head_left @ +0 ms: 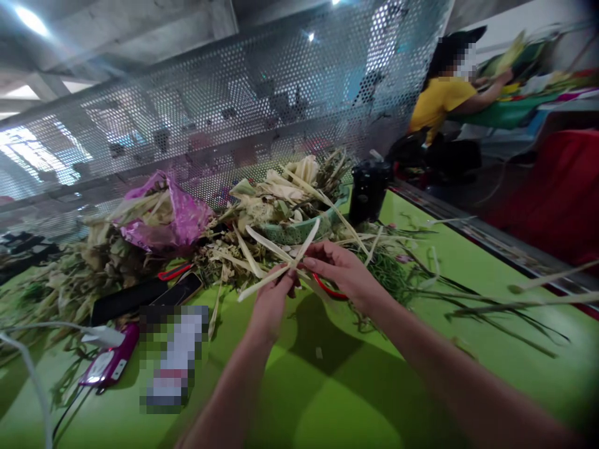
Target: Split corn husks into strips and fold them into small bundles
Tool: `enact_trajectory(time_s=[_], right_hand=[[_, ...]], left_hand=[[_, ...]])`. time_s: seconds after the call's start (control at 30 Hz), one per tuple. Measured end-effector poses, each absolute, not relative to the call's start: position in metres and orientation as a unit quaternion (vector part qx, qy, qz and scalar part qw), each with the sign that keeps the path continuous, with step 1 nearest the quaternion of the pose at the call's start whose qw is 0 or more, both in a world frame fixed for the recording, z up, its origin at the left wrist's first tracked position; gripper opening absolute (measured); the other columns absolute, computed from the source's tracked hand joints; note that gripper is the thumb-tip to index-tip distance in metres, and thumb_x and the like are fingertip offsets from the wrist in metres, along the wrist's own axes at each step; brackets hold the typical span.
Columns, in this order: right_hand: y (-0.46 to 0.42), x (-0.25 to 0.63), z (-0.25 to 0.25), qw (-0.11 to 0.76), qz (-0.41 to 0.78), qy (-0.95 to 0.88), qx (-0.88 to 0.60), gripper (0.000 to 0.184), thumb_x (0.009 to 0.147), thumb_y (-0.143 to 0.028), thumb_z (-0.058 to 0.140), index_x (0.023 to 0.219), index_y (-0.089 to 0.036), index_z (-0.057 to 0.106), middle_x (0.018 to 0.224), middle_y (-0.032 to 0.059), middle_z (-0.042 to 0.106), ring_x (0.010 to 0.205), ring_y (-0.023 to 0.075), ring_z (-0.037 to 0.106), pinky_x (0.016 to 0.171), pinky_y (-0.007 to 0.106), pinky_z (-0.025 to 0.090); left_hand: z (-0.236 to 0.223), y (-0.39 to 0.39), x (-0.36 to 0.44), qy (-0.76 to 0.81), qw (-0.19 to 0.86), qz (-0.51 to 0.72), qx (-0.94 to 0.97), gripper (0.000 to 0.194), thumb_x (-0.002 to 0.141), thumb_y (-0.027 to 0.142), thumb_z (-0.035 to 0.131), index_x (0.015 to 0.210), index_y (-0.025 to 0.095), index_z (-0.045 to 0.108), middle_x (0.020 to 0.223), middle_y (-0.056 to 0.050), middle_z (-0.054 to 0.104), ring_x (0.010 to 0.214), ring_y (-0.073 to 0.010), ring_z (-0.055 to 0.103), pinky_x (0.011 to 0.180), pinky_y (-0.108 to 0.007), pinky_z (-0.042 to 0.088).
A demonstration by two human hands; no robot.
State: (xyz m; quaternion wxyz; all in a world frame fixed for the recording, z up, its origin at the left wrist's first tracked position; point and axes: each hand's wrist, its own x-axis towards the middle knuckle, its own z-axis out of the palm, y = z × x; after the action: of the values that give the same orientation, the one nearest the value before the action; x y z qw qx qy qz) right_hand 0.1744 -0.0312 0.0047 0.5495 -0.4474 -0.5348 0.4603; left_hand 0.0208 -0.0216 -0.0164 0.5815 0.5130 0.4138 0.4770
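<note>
Over the near part of the green table point(374, 399), several pale, flat leaf strips point(309, 242) cross each other in a star-like shape. My left hand point(270, 305) pinches them close to the crossing from below left. From the right, my right hand point(344, 271) grips the same crossing between thumb and fingers. The strip ends stick out past the fingers, up and to the left. Red-handled scissors point(330, 288) lie partly hidden behind my right hand. Just beyond are loose dry strips and a green basket point(299, 231) heaped with pale husks.
A pink plastic bag point(163, 212) sits among dried plant matter at the left. Phones point(126, 299), a purple power adapter point(110, 362) and cables lie nearer. A black canister point(369, 190) stands by the basket; stalks point(505, 305) lie right. A person in yellow point(440, 100) sits beyond the metal screen.
</note>
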Motion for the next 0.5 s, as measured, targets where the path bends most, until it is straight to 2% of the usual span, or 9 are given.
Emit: enact_trajectory(time_s=[0.17,0.3,0.5], right_hand=[[-0.0310,0.1714,0.0009,0.499,0.463,-0.562,-0.471,0.029,0.069,-0.039,0.074,0.080,-0.017,0.058,0.067,-0.0010,0.058,0.059,0.0109,0.050,0.054,0.024,0.039],[-0.0320,0.1692,0.0016,0.487,0.427,-0.601,-0.469,0.026,0.070,-0.039,0.072,0.072,-0.017,0.058,0.060,-0.0033,0.053,0.054,0.0096,0.044,0.052,0.023,0.035],[-0.0344,0.1698,0.0031,0.489,0.373,-0.624,-0.483,0.014,0.075,-0.031,0.066,0.076,-0.018,0.063,0.063,-0.0016,0.058,0.056,0.0109,0.048,0.054,0.024,0.037]], left_hand=[[-0.0143,-0.0157,0.0194,0.349,0.654,0.513,0.432,0.028,0.073,0.037,0.070,0.091,0.017,0.068,0.082,-0.001,0.060,0.069,-0.0087,0.049,0.064,-0.020,0.039],[-0.0110,-0.0149,0.0182,0.339,0.658,0.520,0.426,0.028,0.074,0.040,0.069,0.085,0.016,0.065,0.072,0.001,0.055,0.061,-0.0066,0.045,0.056,-0.018,0.037],[-0.0101,-0.0156,0.0146,0.365,0.612,0.508,0.483,0.027,0.076,0.042,0.066,0.078,0.015,0.061,0.059,0.005,0.046,0.052,-0.0048,0.038,0.049,-0.018,0.030]])
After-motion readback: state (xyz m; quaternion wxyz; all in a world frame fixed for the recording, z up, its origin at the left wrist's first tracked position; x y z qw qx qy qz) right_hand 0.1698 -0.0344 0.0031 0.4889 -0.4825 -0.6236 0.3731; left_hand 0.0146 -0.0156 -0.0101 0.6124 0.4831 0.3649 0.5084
